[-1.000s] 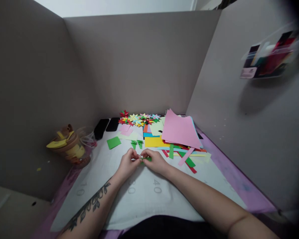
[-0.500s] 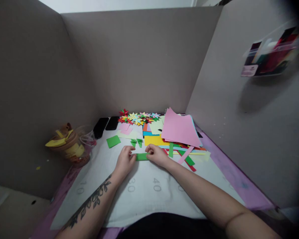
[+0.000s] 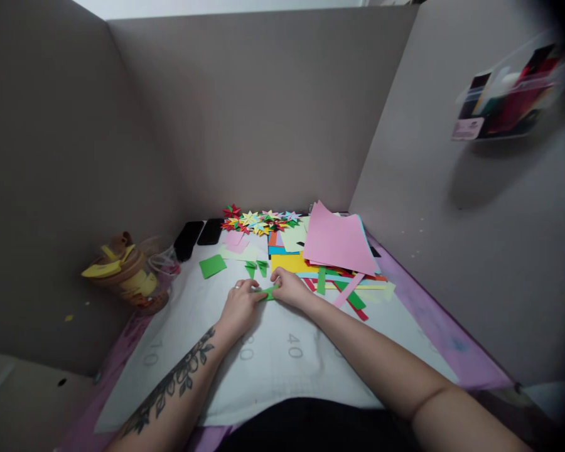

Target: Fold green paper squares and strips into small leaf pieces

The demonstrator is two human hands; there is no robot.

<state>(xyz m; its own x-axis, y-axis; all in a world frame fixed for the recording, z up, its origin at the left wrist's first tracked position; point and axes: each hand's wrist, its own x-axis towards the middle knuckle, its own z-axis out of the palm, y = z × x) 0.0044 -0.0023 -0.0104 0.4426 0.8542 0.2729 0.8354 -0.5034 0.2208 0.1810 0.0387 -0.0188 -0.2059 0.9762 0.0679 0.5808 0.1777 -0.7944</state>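
Between my hands is a small green paper strip, low over the white cloth. My left hand, a ring on one finger, grips its left end. The right end is pinched in the fingers of my right hand. My fingertips cover both ends of the strip. Just beyond lie two small folded green paper pieces. A flat green paper square rests to the left of them.
Folded paper stars are heaped at the back. Pink sheets and coloured strips lie to the right. Two black phones and a pot with yellow scraps stand left. Grey panels enclose the table.
The green strip now shows less of its face and looks narrower and slightly tilted. My left hand has turned over its end, fingers closer to the right hand. The view has shifted slightly.
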